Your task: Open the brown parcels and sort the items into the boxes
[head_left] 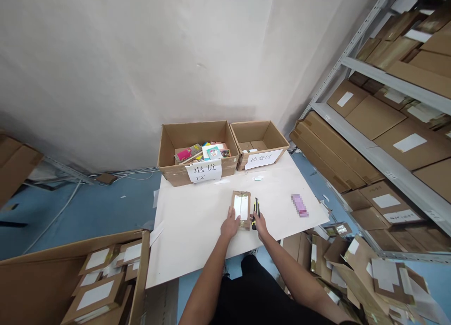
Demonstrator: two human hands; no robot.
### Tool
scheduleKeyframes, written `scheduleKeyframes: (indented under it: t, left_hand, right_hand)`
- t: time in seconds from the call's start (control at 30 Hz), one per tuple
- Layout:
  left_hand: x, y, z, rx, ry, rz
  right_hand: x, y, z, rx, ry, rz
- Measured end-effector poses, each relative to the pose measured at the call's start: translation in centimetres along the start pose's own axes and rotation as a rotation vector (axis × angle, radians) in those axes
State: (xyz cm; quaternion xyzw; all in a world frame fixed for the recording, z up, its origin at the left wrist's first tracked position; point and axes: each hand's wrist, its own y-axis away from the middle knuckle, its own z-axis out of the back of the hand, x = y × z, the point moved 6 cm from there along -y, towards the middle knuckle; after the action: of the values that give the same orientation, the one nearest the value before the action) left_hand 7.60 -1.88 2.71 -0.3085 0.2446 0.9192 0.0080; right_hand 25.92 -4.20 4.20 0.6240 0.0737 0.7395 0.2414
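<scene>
A small cardboard parcel with a white label and clear tape lies on the white table. My left hand grips its left side, with fingertips over the label. In my right hand is a black and yellow box cutter, its front end pointing away from me beside the parcel's right edge. The cutter and the parcel appear slightly apart; whether the blade is out is too small to tell.
At the table's back stand two open, labelled cartons: a larger carton holding books and small packs, and a smaller carton. A pixelated pink item lies right. Parcel-filled box left, opened cardboard and shelving right.
</scene>
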Motion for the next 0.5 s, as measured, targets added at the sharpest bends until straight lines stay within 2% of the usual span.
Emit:
scheduleKeyframes:
  t: [0.07,0.13,0.2,0.23,0.33,0.4,0.5]
  left_hand:
    - [3.6,-0.1,2.1,-0.006,0.051,0.11]
    - [7.5,0.4,4.1,-0.077,0.1,0.276]
    - [10.0,1.0,5.3,-0.151,0.153,0.33]
    - [10.5,1.2,5.3,-0.157,0.185,0.32]
    - [10.1,1.5,3.8,-0.121,0.289,0.262]
    - [9.0,1.4,2.8,-0.146,0.341,0.233]
    - [7.8,1.1,1.8,-0.19,0.388,0.168]
  right_hand:
    - [0.4,0.0,0.2,0.019,-0.121,-0.049]
    - [0.5,0.0,-0.3,0.061,-0.131,-0.071]
    - [0.0,0.0,-1.3,0.059,-0.073,-0.083]
    - [-0.3,0.0,-2.1,0.057,-0.042,-0.094]
    - [-1.2,0.4,-5.3,0.108,-0.032,-0.138]
    - [-1.0,0.6,-7.2,0.132,-0.074,-0.14]
    - [0.8,0.6,-7.8,0.065,-0.082,-0.088]
